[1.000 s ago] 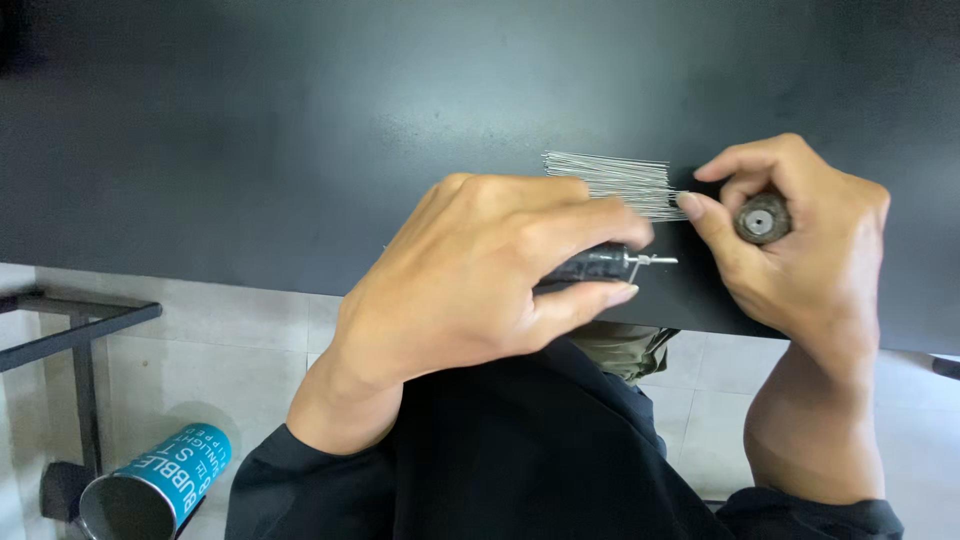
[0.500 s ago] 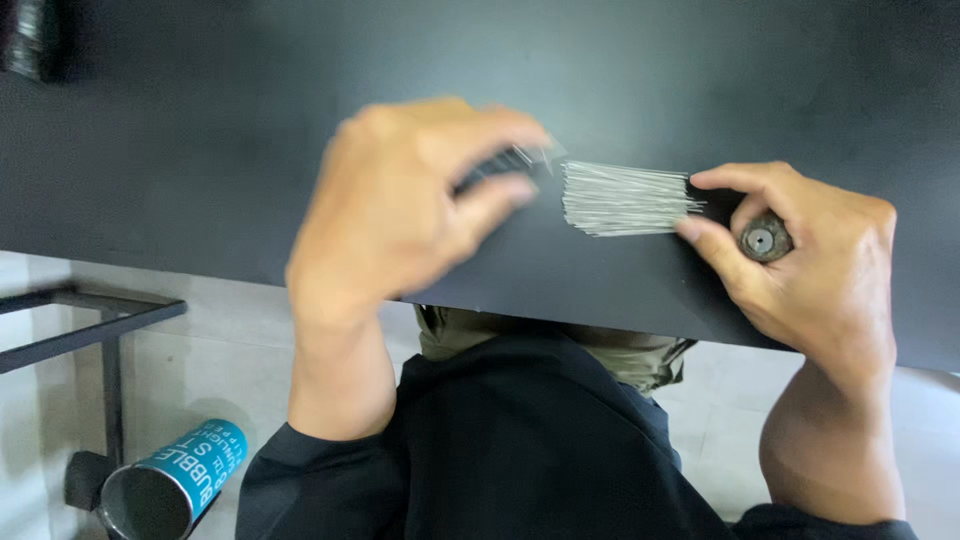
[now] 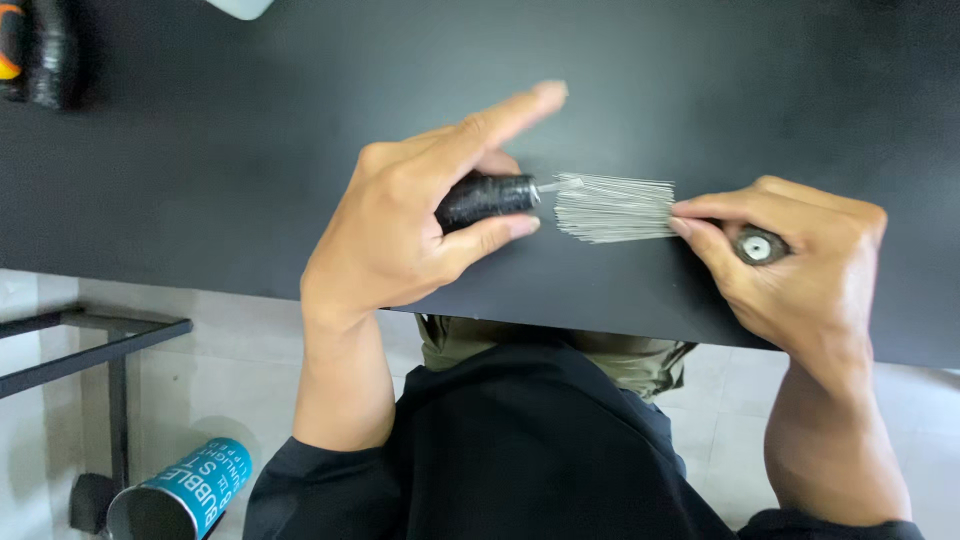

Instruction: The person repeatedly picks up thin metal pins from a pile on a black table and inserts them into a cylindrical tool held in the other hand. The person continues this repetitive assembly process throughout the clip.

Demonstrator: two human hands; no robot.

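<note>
Black tabletop (image 3: pixel 200 160) fills my view, pale floor tiles below its near edge with a teal can (image 3: pixel 180 495) lying there. My left hand (image 3: pixel 400 230) grips a black tool handle (image 3: pixel 487 198), forefinger stretched out. My right hand (image 3: pixel 800 260) pinches the thin metal wires (image 3: pixel 612 208), fanned flat at the table's near right. They look light, springy, easily scattered; I'd hold them at the bundled end.

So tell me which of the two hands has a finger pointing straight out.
The left hand, gripping the black handle: its index finger juts out over the table. The right hand keeps its fingers curled, pressing the grey strands.
</note>
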